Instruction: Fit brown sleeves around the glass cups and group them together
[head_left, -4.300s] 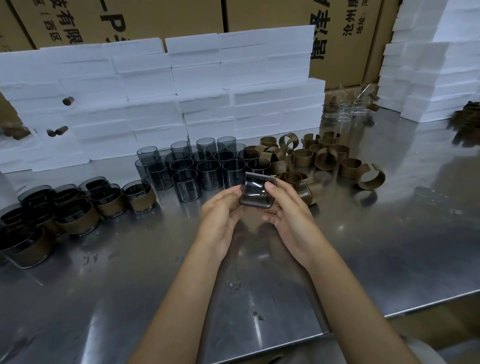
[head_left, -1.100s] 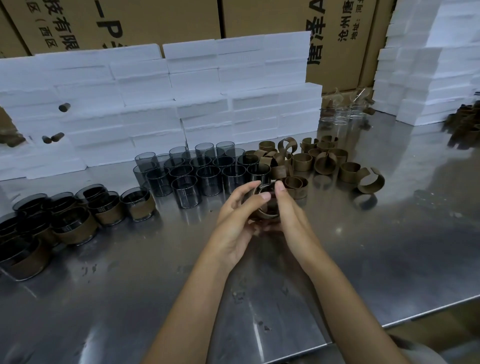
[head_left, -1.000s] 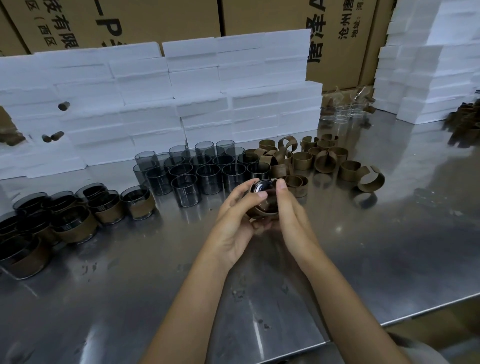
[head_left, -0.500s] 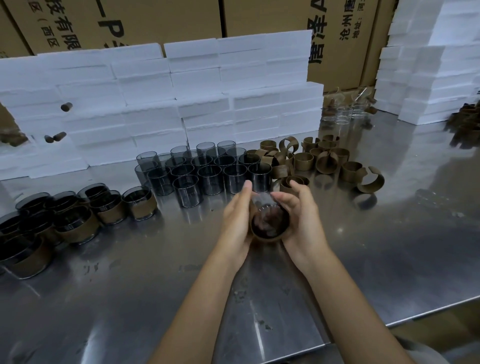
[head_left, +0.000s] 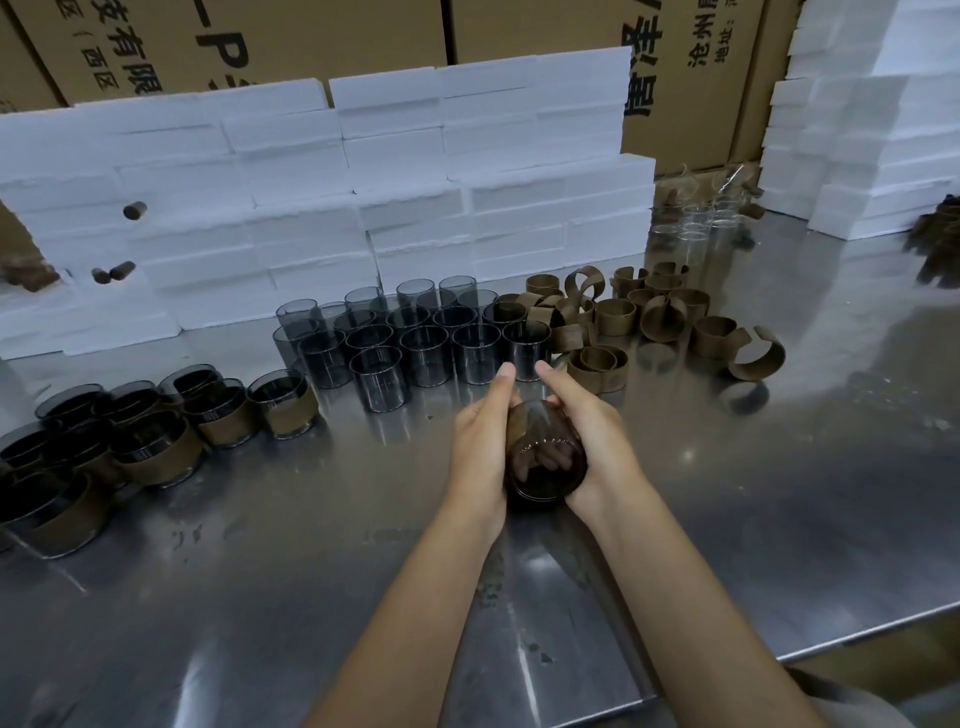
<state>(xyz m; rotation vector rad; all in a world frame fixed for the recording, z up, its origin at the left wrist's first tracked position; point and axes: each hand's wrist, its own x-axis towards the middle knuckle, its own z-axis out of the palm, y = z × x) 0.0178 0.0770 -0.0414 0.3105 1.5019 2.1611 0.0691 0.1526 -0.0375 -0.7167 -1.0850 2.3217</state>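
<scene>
Both hands are together on one glass cup (head_left: 545, 457): left hand (head_left: 480, 447) flat-fingered along its left side, right hand (head_left: 592, 441) curled round the right side. The cup is held off the steel table (head_left: 779, 519), mouth toward the camera, with a brown sleeve (head_left: 515, 431) showing around its wall. Whether the sleeve is fully seated is hard to tell; likely being pressed home.

Progress, judged from the layout:
- Done: sleeved cups (head_left: 156, 436) grouped at the left, roughly a dozen; exact count unclear since the group runs off frame.
- Left: bare cups (head_left: 405, 338) packed in rows mid-table, more than the finished group. Loose sleeves (head_left: 649, 317) are piled just right of them, so supply looks ample.
- Call it under halfway.

Room and edges:
- Bare steel lies between the hands and the sleeved group, so the path left to set the cup down looks free.
- The nearest sleeved cup sits just beside the bare rows; the gap there is tight.
- The table's front edge is near the forearms, with open surface to the right.
- White foam blocks (head_left: 311, 182) wall off the back behind the bare cups.
</scene>
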